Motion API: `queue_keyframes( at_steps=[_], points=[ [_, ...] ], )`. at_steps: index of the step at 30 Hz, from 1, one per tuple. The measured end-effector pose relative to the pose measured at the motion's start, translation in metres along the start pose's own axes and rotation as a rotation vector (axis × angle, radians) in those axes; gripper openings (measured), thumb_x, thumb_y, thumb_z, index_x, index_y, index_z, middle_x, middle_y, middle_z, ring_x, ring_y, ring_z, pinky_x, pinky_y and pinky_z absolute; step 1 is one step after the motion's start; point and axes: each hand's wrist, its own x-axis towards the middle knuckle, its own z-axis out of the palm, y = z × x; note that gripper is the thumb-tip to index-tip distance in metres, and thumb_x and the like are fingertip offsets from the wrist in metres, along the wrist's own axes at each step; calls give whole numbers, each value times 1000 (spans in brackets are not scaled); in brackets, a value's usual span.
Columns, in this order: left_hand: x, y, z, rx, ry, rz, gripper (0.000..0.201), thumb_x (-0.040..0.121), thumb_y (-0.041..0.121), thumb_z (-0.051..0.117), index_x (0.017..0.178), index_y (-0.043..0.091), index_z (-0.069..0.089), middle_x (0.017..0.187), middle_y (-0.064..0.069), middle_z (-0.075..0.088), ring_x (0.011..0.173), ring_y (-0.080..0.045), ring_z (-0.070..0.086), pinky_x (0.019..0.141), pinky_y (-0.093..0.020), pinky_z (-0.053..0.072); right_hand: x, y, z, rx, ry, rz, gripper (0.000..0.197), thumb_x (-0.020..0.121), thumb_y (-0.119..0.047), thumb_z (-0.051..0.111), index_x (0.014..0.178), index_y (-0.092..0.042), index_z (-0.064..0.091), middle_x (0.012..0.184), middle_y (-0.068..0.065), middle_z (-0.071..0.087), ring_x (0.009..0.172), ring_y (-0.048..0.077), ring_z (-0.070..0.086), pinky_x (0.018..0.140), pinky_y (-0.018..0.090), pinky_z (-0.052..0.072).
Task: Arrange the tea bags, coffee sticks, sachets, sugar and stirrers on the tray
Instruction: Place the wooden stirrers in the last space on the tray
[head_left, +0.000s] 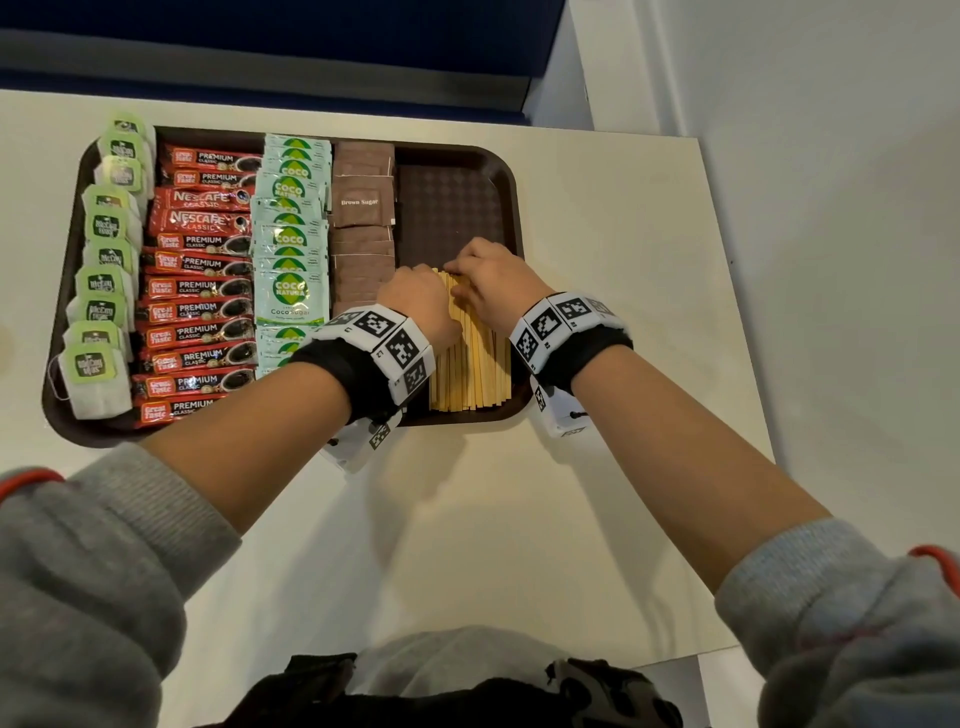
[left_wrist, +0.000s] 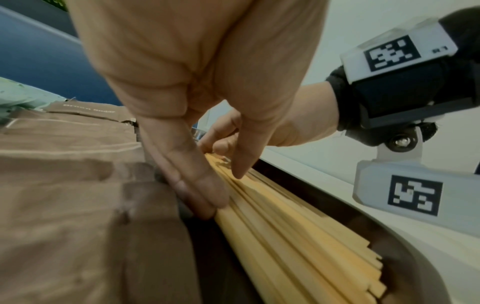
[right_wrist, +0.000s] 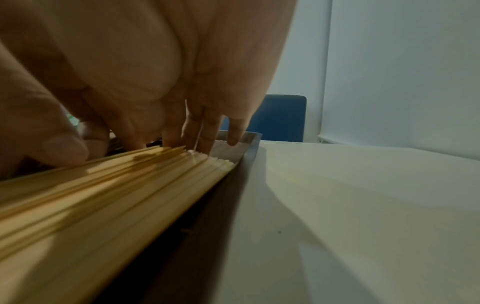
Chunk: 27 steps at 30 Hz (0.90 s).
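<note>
A brown tray (head_left: 511, 176) holds columns of tea bags (head_left: 104, 291), red coffee sticks (head_left: 197, 291), green-and-white coco sugar sachets (head_left: 291, 234) and brown sugar sachets (head_left: 361, 208). A pile of wooden stirrers (head_left: 472, 374) lies lengthwise at the tray's near right. My left hand (head_left: 418, 299) presses straight fingers (left_wrist: 197, 185) against the pile's left side, beside the brown sugar sachets (left_wrist: 64, 174). My right hand (head_left: 493, 280) sets its fingertips (right_wrist: 205, 135) against the far ends of the stirrers (right_wrist: 91, 195). Neither hand grips anything.
The tray sits on a pale table (head_left: 623, 260) whose right edge is close to the tray's right rim (right_wrist: 215, 205). Bare textured tray floor (head_left: 449, 208) shows beyond the stirrers. A blue chair back (right_wrist: 280, 117) stands behind the table.
</note>
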Motion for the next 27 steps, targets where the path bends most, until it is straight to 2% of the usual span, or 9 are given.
queue_keyframes(
  at_steps=[4,8,14,18,23,27],
  points=[
    [-1,-1,0,-10,-18,-11,53,89,24,60,132,-1,39,130,-21,47,119,-33,49,91,-36,43,-2,0,-1,-13,-23,-7,49,93,-24,55,139,-14,43,128,5,48,121,21,44,104,32,37],
    [-4,0,-1,-11,-9,-12,49,91,25,56,130,-1,40,128,-21,49,117,-33,51,87,-36,43,-1,-1,1,-49,-19,-18,47,96,-26,49,141,-16,40,130,6,46,121,22,41,102,34,37],
    [-11,2,-5,26,-3,20,46,94,24,53,131,-2,41,129,-20,50,117,-33,51,87,-35,44,1,-4,2,-66,-55,-37,41,98,-23,44,138,-16,43,132,5,44,123,24,38,101,36,37],
    [-14,3,-8,52,-7,38,44,95,22,51,131,-3,42,131,-19,49,120,-33,50,89,-35,44,2,-5,2,-76,-60,-39,45,98,-22,45,142,-16,37,135,6,43,124,24,39,101,34,36],
    [-14,2,-9,68,-22,52,37,95,23,51,123,-2,50,123,-18,56,114,-31,54,85,-33,46,1,-6,1,-60,-64,-44,43,98,-20,45,140,-15,41,134,5,44,124,23,39,102,33,35],
    [-11,-1,-7,36,-26,35,34,93,25,53,116,0,55,117,-18,59,107,-31,58,75,-31,43,-1,-4,-3,-4,-33,11,45,97,-17,45,142,-16,38,137,5,43,127,23,37,106,34,34]
  ],
)
